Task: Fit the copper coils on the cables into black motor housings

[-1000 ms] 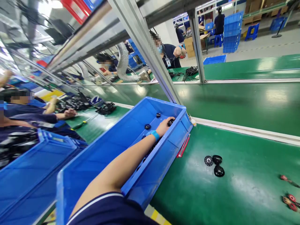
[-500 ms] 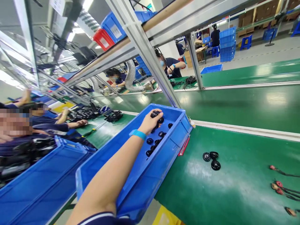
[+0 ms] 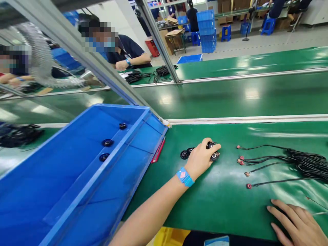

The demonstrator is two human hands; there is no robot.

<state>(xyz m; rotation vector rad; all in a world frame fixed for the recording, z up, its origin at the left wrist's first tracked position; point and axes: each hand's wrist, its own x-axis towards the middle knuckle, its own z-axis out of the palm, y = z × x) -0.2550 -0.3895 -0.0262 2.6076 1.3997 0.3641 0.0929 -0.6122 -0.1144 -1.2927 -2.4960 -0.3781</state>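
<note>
My left hand, with a blue wristband, rests on the green table and is closed over several small black round parts. More black round parts lie on the table just left of it. A large blue bin stands at the left with three black parts on its floor. My right hand lies flat on the table at the lower right, fingers spread, holding nothing. Black cables with small red ends lie between the two hands.
A red-handled tool lies beside the bin. A green conveyor belt runs behind the table. Across it, people in dark shirts work near bundles of black cable. Stacked blue crates stand far back.
My left hand has lifted out of the blue bin with black parts and come down on the table beside the other parts. The view has swung right, bringing my right hand in.
</note>
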